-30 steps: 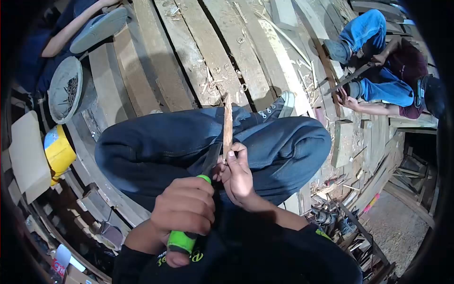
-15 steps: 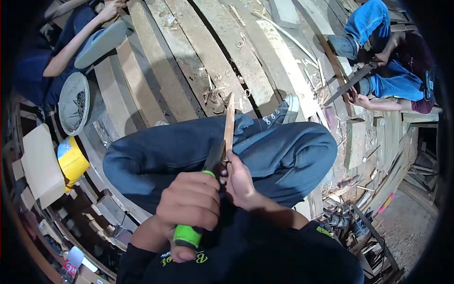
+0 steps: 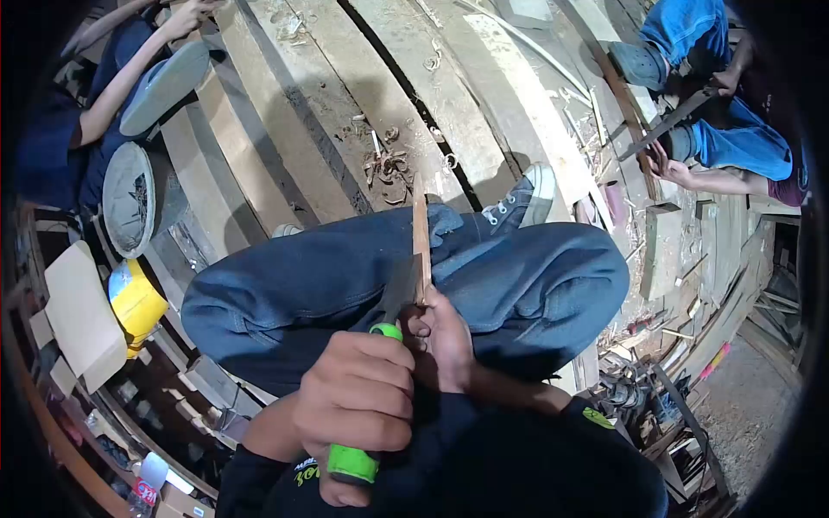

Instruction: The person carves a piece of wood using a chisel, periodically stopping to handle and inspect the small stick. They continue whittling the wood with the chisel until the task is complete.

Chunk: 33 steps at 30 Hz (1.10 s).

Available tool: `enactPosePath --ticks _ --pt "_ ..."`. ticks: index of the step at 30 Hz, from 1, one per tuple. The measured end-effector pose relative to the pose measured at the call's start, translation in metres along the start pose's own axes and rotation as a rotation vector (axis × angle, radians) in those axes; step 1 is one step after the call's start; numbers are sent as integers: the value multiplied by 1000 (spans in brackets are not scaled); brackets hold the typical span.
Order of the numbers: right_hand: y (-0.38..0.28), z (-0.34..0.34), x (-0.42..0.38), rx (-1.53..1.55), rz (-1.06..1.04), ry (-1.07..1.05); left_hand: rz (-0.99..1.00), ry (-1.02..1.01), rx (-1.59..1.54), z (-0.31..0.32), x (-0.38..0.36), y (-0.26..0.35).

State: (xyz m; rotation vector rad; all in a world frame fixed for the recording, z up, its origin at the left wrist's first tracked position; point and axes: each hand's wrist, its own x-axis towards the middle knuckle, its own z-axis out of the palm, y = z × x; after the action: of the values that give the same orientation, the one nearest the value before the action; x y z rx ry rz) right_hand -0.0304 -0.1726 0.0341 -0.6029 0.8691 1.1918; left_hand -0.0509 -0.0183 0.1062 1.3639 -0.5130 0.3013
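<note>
At the frame's left stands a bucket (image 3: 166,194); at lower centre the left hand (image 3: 358,397) has its fingers wrapped tight round a green-handled knife (image 3: 402,287), blade along the left edge of a pointed stick (image 3: 420,229) at centre, pinched by the fingers of the right hand (image 3: 447,337). Planks (image 3: 459,104) spread beyond its tip; a co-worker's saw (image 3: 669,127) is well apart, upper right.

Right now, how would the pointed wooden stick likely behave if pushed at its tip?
The pointed wooden stick would probably feel stiff: it runs straight out from the right hand with no visible bend. It is likely light, being slender. Its tapered tip may be fragile, being the narrowest part.
</note>
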Motion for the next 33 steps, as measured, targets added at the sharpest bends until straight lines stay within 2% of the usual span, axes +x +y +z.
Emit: enactPosePath --ticks 7,9,10,13,17,19,21,25,27,31,33 --pt "1 3 0 -132 -90 111 10 -51 -23 4 5 3" --pt "7 -13 3 -190 -113 -4 47 -69 -9 12 7 1" --pt "9 -19 8 -224 -105 87 41 -89 -14 10 8 0" --pt "13 -21 11 -139 -163 -20 16 -107 0 12 16 7" --pt "13 -21 10 -136 -169 8 39 -104 32 25 5 9" --pt "14 -27 13 -174 -192 -56 9 -163 -2 24 10 11" --pt "16 -30 19 -14 -165 -197 12 -157 13 27 8 13" --pt "16 -26 16 -155 -228 -99 13 -202 36 31 1 12" --pt "14 -30 18 -87 -210 -172 57 -210 72 35 -2 9" --pt "20 -33 22 -98 -218 -114 40 -237 30 35 -3 9" --pt "22 -38 23 -111 -239 -174 19 -256 40 40 -6 8"
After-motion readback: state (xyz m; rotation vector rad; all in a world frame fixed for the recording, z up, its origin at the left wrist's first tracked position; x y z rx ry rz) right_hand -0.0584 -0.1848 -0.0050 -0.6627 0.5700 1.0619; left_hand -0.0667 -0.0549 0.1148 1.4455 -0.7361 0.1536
